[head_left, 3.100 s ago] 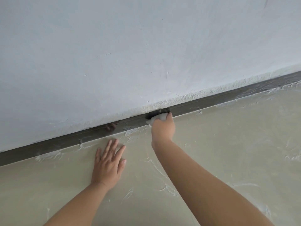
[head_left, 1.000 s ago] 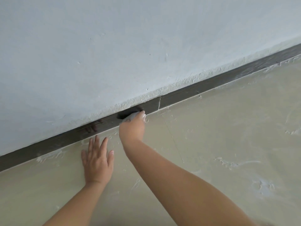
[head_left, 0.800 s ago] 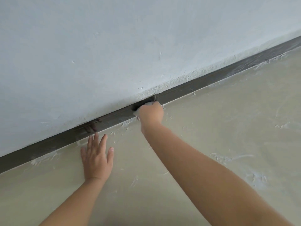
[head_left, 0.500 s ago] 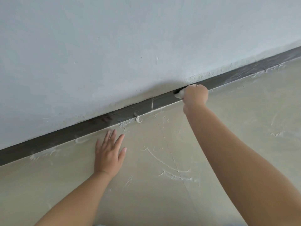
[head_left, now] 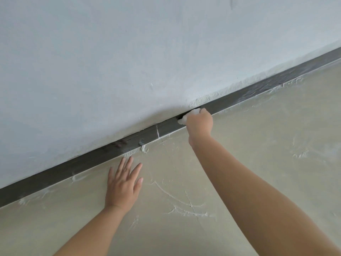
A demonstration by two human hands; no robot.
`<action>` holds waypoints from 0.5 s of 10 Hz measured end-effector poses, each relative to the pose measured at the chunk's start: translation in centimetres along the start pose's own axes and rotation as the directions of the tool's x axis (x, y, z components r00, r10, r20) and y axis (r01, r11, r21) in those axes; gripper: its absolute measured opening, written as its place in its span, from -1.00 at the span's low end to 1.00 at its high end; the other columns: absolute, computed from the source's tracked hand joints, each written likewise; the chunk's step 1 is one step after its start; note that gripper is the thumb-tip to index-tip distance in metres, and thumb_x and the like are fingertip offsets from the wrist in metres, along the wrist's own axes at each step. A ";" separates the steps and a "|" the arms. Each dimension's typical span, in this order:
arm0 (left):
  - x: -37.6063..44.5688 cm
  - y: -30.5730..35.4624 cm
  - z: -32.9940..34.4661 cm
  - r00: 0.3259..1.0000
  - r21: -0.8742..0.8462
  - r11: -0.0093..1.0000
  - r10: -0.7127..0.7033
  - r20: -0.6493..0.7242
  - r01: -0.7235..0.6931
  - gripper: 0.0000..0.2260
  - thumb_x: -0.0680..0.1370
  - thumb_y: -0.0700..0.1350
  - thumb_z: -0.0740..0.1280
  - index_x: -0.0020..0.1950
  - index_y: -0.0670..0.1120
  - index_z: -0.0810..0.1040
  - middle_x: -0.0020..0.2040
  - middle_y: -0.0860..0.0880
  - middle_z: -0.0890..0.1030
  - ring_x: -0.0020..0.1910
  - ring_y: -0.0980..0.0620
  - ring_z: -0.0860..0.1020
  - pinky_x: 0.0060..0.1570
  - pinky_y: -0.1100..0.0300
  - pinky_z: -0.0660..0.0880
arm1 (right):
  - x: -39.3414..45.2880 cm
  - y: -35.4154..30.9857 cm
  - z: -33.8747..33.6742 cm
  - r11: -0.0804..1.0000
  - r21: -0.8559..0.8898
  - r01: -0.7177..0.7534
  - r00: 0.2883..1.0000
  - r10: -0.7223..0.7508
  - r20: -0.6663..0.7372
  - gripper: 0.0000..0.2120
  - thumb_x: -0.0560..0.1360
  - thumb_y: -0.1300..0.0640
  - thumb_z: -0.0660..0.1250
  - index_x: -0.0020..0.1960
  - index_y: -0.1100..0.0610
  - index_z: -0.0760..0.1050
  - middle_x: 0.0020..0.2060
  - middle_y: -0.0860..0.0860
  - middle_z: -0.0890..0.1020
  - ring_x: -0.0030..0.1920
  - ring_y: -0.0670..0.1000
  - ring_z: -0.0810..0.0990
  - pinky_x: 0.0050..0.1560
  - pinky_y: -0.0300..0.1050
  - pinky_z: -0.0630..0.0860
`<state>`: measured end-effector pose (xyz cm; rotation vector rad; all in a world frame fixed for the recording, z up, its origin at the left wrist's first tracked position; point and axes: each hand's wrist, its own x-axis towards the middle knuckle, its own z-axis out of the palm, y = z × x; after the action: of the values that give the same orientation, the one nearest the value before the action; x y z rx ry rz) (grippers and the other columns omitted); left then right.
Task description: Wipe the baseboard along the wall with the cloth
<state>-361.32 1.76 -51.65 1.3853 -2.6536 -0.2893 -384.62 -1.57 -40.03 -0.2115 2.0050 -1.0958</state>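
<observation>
A dark grey baseboard runs diagonally from the lower left to the upper right, between the white wall and the beige floor. My right hand grips a small white cloth and presses it against the baseboard, just right of a white vertical joint. Most of the cloth is hidden under my fingers. My left hand lies flat on the floor with fingers spread, its fingertips close to the baseboard's lower edge.
The white plastered wall fills the upper half, rough along its bottom edge. The beige floor carries white plaster smears and streaks, with a small lump by the baseboard.
My right hand has slid the cloth rightward along the baseboard, past the white joint. My left hand stays flat on the floor; the view has shifted a little.
</observation>
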 end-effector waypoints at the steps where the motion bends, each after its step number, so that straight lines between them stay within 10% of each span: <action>1: 0.8 1.6 0.6 0.999 -0.019 0.999 0.048 -0.004 -0.048 -0.57 0.62 0.11 -0.19 0.20 -0.04 0.37 0.19 -0.22 0.56 0.26 -0.12 0.29 0.17 -0.12 0.30 | 2.7 -0.9 -2.9 0.999 0.020 -0.028 0.998 0.029 -0.063 -0.68 0.44 0.37 0.28 -0.33 0.13 0.21 -0.43 0.00 0.32 -0.45 -0.05 0.29 -0.50 -0.31 0.32; 4: 2.1 5.5 2.6 0.969 -0.097 0.965 0.245 0.009 -0.243 -0.60 0.63 0.09 -0.17 0.21 -0.01 0.38 0.25 -0.15 0.51 0.45 0.00 0.03 0.27 -0.02 0.06 | 6.1 -4.1 -10.0 0.893 0.414 0.176 0.957 -0.057 -0.285 -0.73 0.53 0.37 0.09 -0.27 0.08 0.22 -0.35 -0.01 0.34 -0.41 -0.10 0.52 -0.18 -0.25 0.56; 5: 3.7 8.1 3.1 0.954 -0.133 0.948 0.297 0.040 -0.290 -0.60 0.63 0.08 -0.18 0.22 0.02 0.37 0.25 -0.12 0.53 0.50 0.08 -0.08 0.26 -0.03 0.11 | 7.0 -4.0 -12.3 0.980 0.146 0.137 0.926 -0.074 -0.371 -0.79 0.53 0.34 0.12 -0.23 0.11 0.31 -0.49 -0.01 0.43 -0.29 -0.04 0.46 -0.34 -0.46 0.39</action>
<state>-370.50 3.55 -52.69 0.9413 -2.7848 -0.4594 -398.98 0.20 -37.54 -0.0269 2.2281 -1.4544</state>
